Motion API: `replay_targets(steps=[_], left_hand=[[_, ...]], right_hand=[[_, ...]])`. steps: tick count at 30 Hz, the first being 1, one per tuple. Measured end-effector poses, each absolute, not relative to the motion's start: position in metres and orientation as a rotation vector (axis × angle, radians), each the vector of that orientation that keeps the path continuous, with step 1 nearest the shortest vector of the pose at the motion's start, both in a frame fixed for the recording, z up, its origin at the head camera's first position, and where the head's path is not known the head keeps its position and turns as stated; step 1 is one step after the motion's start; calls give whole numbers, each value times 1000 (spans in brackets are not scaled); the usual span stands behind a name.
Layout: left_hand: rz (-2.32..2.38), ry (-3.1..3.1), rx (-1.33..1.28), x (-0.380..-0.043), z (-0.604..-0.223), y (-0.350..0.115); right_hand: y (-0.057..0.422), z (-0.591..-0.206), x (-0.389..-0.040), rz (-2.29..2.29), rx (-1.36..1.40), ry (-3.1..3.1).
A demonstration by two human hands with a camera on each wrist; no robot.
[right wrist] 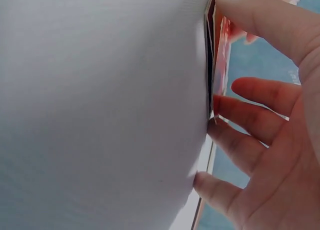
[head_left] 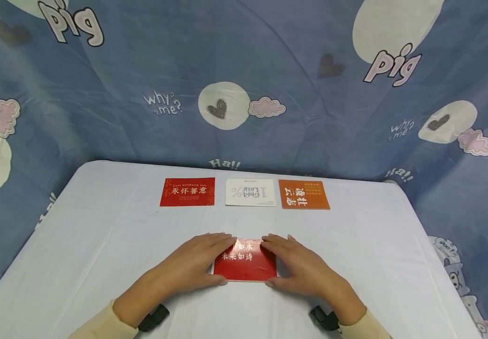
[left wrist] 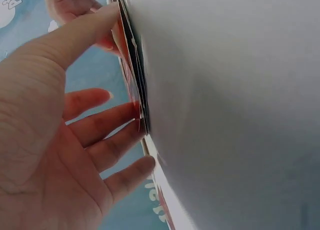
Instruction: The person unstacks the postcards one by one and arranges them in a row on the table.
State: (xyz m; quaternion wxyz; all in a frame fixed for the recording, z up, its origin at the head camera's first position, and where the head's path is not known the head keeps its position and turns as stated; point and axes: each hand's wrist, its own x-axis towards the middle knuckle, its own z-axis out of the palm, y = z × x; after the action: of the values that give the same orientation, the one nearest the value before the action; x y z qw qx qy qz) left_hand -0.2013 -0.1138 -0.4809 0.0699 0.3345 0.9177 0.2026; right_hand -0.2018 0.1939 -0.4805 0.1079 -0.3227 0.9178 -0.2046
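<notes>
A small stack of cards point(head_left: 245, 269), topped by a red one with white lettering, lies flat on the white-covered table between the two hands. My left hand point(head_left: 193, 263) holds its left end, the thumb at the near corner and the fingers at the far corner. The right hand point(head_left: 302, 264) grips the right end in the same way. From the left wrist, layered edges of the stack point(left wrist: 131, 60) show between thumb and fingertips, with slight gaps. Several layers of the stack point(right wrist: 216, 55) appear in the right wrist view too.
Three cards lie in a row near the table's far edge: a red card point(head_left: 187, 192), a white card point(head_left: 250, 192) and an orange card point(head_left: 304, 194). A patterned blue cloth point(head_left: 244, 61) hangs behind the white table point(head_left: 100, 235).
</notes>
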Motion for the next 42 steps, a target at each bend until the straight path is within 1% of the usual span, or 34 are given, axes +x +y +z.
replay_targets(steps=[12,25,36,42], left_hand=[[589,2783,998,-202,-477,-111],[613,2780,959,-202,-478,-109],[592,2785,977,-200,-465,-104],[559,2806,1053,-205,-456,-95]], right_hand=[[189,-478,-201,-592,-958,2751],[190,-477,-202,-567,-895,2752],[197,-467,-199,-584,-852,2770],[204,-462,-199,-569,-843,2810]])
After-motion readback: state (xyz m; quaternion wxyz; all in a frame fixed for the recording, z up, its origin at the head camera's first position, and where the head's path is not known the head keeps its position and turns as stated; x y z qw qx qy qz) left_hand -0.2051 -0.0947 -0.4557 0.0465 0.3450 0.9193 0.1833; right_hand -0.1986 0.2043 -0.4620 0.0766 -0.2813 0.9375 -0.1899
